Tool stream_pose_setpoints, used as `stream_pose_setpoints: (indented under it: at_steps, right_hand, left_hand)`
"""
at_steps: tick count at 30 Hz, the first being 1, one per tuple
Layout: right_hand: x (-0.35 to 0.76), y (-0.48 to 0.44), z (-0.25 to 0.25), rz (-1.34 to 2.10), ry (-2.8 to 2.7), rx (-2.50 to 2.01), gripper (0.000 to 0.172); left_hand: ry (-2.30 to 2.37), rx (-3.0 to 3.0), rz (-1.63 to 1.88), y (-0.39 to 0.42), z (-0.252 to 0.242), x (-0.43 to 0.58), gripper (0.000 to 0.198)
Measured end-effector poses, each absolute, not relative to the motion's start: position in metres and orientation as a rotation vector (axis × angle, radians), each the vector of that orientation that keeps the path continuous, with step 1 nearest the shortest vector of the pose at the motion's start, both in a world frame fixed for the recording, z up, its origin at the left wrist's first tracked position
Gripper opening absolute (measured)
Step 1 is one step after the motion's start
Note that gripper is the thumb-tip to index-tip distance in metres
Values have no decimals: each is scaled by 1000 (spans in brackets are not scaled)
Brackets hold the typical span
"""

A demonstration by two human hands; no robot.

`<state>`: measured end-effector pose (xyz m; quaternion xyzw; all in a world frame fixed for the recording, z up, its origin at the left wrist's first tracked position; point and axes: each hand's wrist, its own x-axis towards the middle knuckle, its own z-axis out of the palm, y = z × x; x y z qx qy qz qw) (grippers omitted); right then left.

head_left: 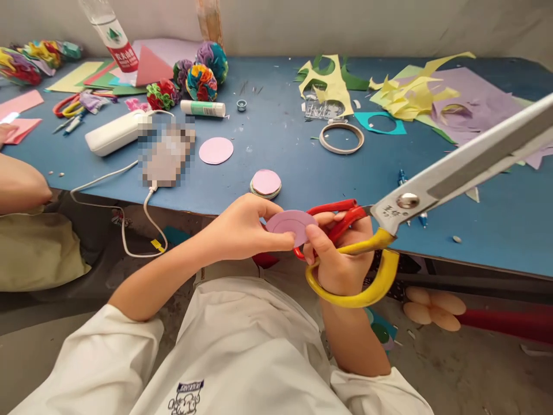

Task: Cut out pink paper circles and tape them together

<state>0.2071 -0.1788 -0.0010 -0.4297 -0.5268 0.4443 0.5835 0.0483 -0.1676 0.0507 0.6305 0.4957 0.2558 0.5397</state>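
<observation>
Red-and-yellow-handled scissors (406, 202) are hung on the right hand (342, 262); a purple paper disc (288, 221) is pinched by it and the left hand (246, 227) near the bench (298, 164) front edge, and could be creased if the scissors slipped.

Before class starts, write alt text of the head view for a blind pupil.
A person's left hand and right hand pinch a round purple paper disc; large metal scissors with red and yellow handles hang on the right hand. On the blue table lie a pink paper disc and yellow paper scraps.
</observation>
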Motion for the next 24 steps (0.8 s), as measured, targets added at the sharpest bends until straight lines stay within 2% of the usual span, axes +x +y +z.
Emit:
stream_pose_setpoints:
  at_steps: [5, 12, 15, 17, 21, 24]
  right_hand:
    - [206, -182, -17, 1031, -1088, -851, 22]
    - [217, -190, -17, 1103, -1035, -754, 21]
    - [227, -197, -24, 1166, -1115, -733, 56]
    - [236, -203, -34, 1186, -1212, -796, 71]
    - [248, -221, -58, 1269, -1310, -888, 79]
    - [250, -235, -70, 1380, -1178, -931, 79]
  left_hand:
    - [1102, 1210, 1130, -183, 7, 73, 23]
    - [1120, 1196, 1380, -192, -3, 87, 9]
    - [1200, 1228, 1527, -190, 4, 76, 5]
    - [1263, 1228, 1612, -190, 5, 69, 5]
    - [1321, 1215, 1703, -193, 1, 62, 13]
    - [1325, 1185, 1714, -197, -1, 63, 17]
